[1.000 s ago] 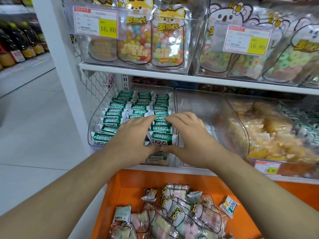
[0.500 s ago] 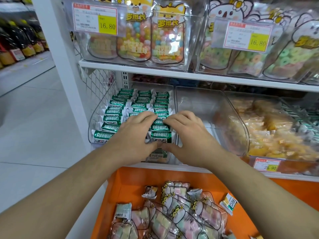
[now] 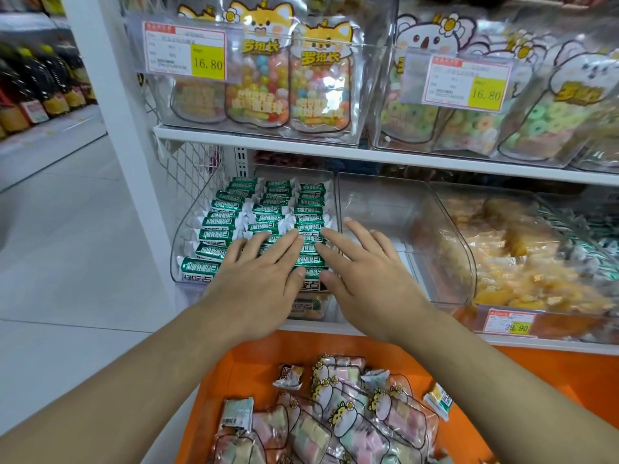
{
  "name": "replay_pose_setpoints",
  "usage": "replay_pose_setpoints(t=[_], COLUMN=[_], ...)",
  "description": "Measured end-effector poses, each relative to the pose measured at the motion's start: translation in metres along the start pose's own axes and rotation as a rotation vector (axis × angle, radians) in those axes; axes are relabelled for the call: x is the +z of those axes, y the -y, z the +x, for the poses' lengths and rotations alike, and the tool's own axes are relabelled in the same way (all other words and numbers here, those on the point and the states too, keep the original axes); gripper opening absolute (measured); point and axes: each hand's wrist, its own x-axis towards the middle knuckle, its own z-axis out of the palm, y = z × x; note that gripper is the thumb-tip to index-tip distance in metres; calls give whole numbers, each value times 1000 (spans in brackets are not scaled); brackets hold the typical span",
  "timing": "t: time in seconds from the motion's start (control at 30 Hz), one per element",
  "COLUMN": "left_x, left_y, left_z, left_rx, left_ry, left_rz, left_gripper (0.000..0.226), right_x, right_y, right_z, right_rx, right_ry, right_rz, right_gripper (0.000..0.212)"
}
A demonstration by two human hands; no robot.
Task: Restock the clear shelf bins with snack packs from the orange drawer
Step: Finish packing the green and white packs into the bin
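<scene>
Left hand (image 3: 259, 283), right hand (image 3: 370, 274): grip wide, fingers flat on green packs (image 3: 254, 209) filling left bin (image 3: 187, 249). Neighbouring bin (image 3: 445, 249) bare. Orange drawer (image 3: 248, 360) below, holding snack packs (image 3: 348, 420).

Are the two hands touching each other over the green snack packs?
Apart: head view shows green packs between left hand and right hand.

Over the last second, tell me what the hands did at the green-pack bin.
Both hands opened: the left hand and right hand went from curled on the front green packs to fingers flat over the rows. The packs, orange drawer and neighbouring bins stayed put.
</scene>
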Motion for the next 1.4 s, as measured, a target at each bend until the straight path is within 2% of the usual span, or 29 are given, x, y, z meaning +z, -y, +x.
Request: replay_pose_setpoints(t=[0.13, 0.43, 0.6, 0.93, 1.2, 1.3, 1.4], left_x=[-1, -3, -11, 3, -1, -2, -1], left_y=[-3, 2, 12, 22, 27, 38, 48], left_z=[2, 4, 2, 3, 3, -8, -15], left_rx=[-26, -14, -47, -61, -80, -119, -157], left_ry=[24, 68, 14, 15, -12, -47, -7], left_rz=[6, -37, -118, -91, -238, -183, -165], left_gripper=[63, 64, 62, 64, 64, 64, 64], right_x=[3, 4, 1, 6, 7, 6, 4], right_y=[-4, 4, 4, 6, 7, 8, 9], right_z=[-3, 1, 3, 9, 7, 7, 8], right_rx=[39, 21, 31, 31, 49, 45, 49], right_ry=[-25, -23, -43, -4, -11, 0, 9], right_rz=[9, -66, -33, -75, -68, -62, -60], right_gripper=[60, 55, 62, 57, 65, 70, 72])
